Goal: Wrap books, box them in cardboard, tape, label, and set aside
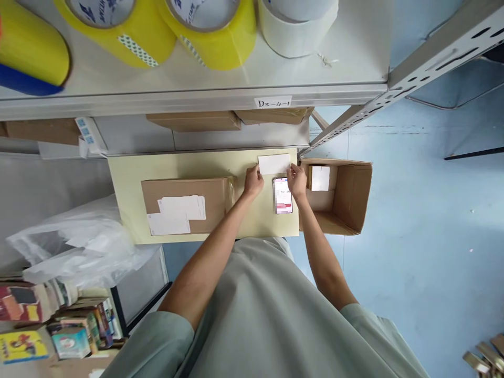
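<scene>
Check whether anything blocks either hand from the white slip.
Nothing visible does. The left hand meets the white slip at its left end, the right hand at its right end. The phone lies nearer the body, beside the right hand, blocking neither.

One head-worn view looks steeply down past the shirt (275,315). The shelf (362,47) stands close, the floor (417,210) farther off.

On your pale-yellow tabletop (258,224): lit phone (283,196); cardboard box (216,202) left of phone. White card (274,164) beyond phone, in your hands (253,182), tabletop contact unclear.
</scene>
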`<state>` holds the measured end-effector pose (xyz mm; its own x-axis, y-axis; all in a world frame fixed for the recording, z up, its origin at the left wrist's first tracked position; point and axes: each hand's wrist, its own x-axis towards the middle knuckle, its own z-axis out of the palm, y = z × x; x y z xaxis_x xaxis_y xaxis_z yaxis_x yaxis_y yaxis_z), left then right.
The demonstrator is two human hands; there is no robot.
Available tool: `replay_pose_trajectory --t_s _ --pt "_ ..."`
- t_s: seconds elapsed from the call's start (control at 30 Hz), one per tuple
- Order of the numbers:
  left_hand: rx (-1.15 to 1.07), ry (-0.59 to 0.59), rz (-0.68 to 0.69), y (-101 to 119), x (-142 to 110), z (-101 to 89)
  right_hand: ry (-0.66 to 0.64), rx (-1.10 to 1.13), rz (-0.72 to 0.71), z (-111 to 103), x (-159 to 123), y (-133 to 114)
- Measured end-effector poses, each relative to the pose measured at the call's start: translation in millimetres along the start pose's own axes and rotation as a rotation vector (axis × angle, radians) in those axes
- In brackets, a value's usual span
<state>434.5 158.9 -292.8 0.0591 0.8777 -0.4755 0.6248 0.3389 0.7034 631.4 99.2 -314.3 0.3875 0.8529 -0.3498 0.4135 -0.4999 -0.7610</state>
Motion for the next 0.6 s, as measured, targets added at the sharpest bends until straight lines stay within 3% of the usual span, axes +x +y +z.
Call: replay_pose_trajectory --t_s 0.33,0.47,0.6 --pt "-0.022 0.064 -0.071 14 -8 1.6 0.012 -0.025 -0.01 4 -5 -1" --pt "-0.056 0.158 -0.159 27 -9 -1.1 0.02 0.004 -0.023 3 -4 -1" --pt "-0.047 0.202 -0.161 38 -7 -8.9 0.003 -0.014 -0.013 -2 -8 -5"
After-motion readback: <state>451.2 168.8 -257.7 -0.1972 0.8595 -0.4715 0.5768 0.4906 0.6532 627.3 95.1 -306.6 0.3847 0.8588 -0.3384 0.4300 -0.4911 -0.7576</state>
